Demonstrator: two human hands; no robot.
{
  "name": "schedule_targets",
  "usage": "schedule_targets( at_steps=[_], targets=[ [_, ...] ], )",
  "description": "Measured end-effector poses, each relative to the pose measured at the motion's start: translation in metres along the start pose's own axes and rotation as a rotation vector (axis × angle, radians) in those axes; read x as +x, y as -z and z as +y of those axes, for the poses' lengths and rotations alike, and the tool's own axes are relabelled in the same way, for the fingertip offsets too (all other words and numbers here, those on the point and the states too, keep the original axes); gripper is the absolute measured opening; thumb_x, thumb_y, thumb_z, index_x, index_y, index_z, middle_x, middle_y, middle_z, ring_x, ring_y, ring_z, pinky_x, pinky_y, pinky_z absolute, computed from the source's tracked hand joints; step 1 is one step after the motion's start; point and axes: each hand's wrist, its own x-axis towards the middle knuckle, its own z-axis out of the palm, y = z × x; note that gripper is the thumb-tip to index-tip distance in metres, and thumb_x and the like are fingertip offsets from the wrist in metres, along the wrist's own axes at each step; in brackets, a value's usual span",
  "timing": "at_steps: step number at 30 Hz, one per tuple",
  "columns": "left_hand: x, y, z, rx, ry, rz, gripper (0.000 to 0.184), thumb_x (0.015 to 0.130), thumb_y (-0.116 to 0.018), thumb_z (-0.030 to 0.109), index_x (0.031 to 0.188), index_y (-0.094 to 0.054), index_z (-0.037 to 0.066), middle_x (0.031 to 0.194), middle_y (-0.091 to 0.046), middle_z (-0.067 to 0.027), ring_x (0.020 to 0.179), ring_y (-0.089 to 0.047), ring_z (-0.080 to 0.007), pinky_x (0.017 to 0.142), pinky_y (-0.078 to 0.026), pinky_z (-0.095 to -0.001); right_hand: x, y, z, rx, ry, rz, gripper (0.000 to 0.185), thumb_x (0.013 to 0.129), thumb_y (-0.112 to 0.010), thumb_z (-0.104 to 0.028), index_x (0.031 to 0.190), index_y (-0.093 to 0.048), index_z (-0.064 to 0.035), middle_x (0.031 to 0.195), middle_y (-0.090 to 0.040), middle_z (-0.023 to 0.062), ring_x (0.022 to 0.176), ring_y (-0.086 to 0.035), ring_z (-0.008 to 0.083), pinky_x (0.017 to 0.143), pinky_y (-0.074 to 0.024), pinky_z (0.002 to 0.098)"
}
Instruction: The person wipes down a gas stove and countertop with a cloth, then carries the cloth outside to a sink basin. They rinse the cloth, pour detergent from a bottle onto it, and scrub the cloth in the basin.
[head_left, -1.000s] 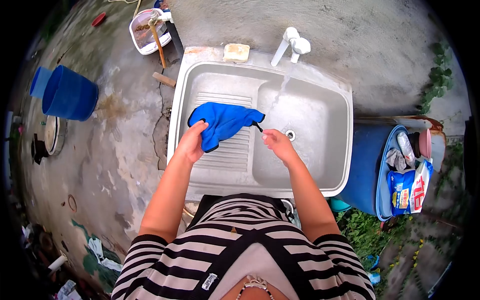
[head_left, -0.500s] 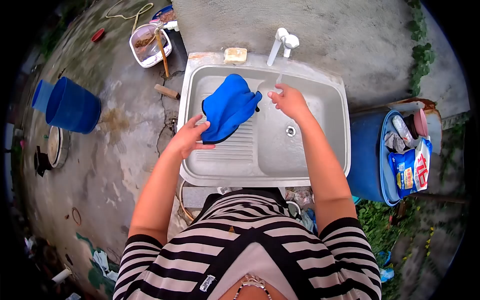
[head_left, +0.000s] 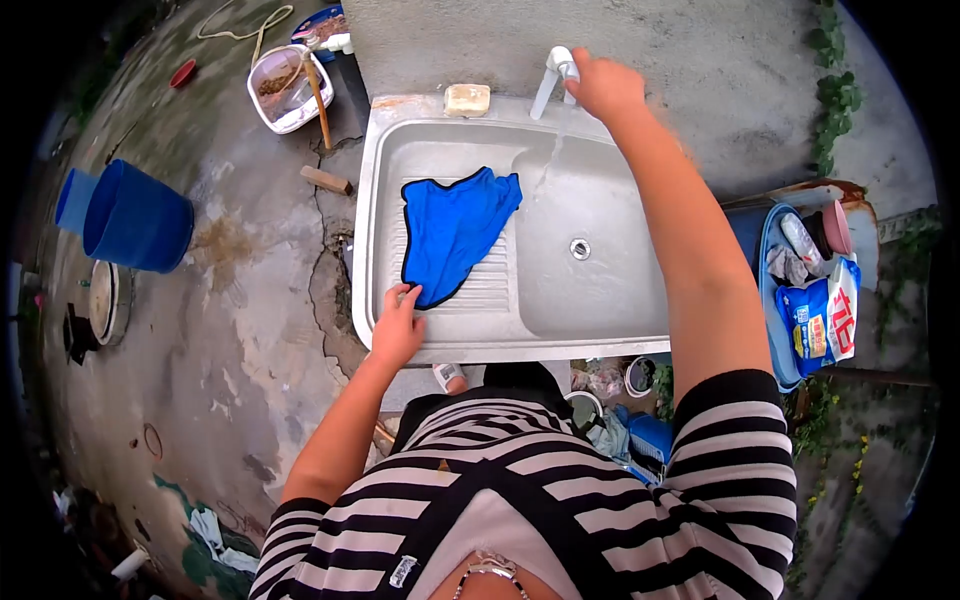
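A blue cloth with black edging [head_left: 452,235] lies spread over the ribbed left part of the pale sink [head_left: 400,352]. My left hand [head_left: 398,328] pinches the cloth's lower left corner near the sink's front edge. At the back of the sink, my right hand [head_left: 608,86] is wrapped round the knob of the white tap [head_left: 546,92], covering most of it. A thin stream of water falls from the tap into the right basin, above the round drain [head_left: 579,249].
A bar of soap [head_left: 467,100] sits on the sink's back rim. Blue buckets [head_left: 137,216] and a white basin [head_left: 290,90] stand on the left. To the right, a blue barrel top holds a detergent bag [head_left: 820,315] and a pink bowl [head_left: 837,227].
The cloth has been laid flatter on the ribbed board. My right hand has moved up from over the basin onto the tap knob. My left hand has shifted down to the cloth's lower corner.
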Motion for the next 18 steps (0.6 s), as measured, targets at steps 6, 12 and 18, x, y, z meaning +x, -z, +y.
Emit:
schedule_targets(
  at_steps=[6, 12, 18],
  targets=[
    [-0.009, -0.012, -0.002, 0.185, -0.117, 0.083, 0.054, 0.081, -0.062, 0.000, 0.134, -0.055, 0.006, 0.145, -0.045, -0.0193, 0.100, -0.064, -0.0373, 0.082, -0.054, -0.0447, 0.027, -0.023, -0.018, 0.189, -0.280, -0.111, 0.037, 0.086, -0.067, -0.049, 0.101, -0.078, -0.0171, 0.102, -0.075, 0.0020, 0.096, -0.072, 0.0210, 0.075, -0.0559, 0.0358],
    [-0.011, -0.013, -0.013, 0.190, -0.159, 0.109, 0.052, 0.081, -0.060, -0.002, 0.132, -0.057, 0.006, 0.144, -0.046, -0.0179, 0.093, -0.064, -0.0351, 0.082, -0.053, -0.0442, -0.018, -0.046, 0.003, 0.971, -0.325, 0.037, 0.085, 0.085, -0.073, -0.052, 0.144, -0.040, 0.0001, 0.115, -0.069, 0.0191, 0.110, -0.066, 0.0352, 0.092, -0.0522, 0.0438],
    [-0.006, -0.018, -0.015, 0.170, -0.122, 0.109, 0.053, 0.081, -0.059, -0.004, 0.132, -0.058, 0.005, 0.142, -0.047, -0.0171, 0.076, -0.061, -0.0245, 0.074, -0.052, -0.0358, -0.187, -0.117, 0.117, 0.954, -0.374, 0.010, 0.060, 0.088, -0.073, -0.030, 0.138, -0.053, -0.0036, 0.114, -0.071, 0.0126, 0.093, -0.071, 0.0281, 0.087, -0.0542, 0.0396]
  ],
)
